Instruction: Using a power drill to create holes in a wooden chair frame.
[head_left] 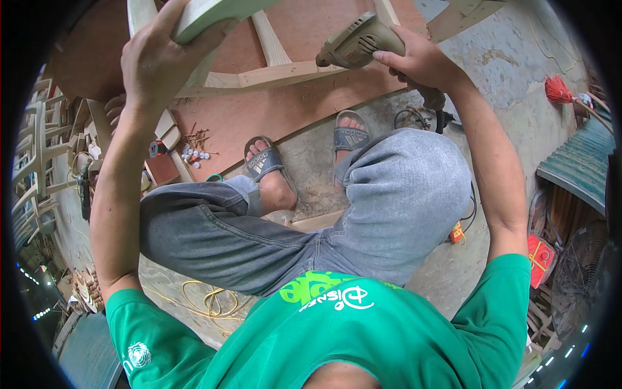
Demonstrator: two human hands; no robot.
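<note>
My left hand (pixel 152 61) is closed around a pale, smooth-edged wooden piece (pixel 223 16) at the top of the view. My right hand (pixel 424 61) grips a dull olive power drill (pixel 363 44) by its handle, with the drill's front end pointing left. Just below the drill, a curved wooden rail (pixel 278 75) of a pale wooden frame crosses the view, and a slat (pixel 270 40) rises from it. Reddish-brown board (pixel 253 120) lies beneath the frame. The drill's front end is close to the rail; whether they touch I cannot tell.
Screws (pixel 197 138) and small white round pieces (pixel 194 156) lie on the board by my left foot. Yellow cord (pixel 210 301) coils on the floor. White chairs (pixel 42 155) stand left; a red broom (pixel 558 89), teal sheet (pixel 580 155) and red box (pixel 541 259) are right.
</note>
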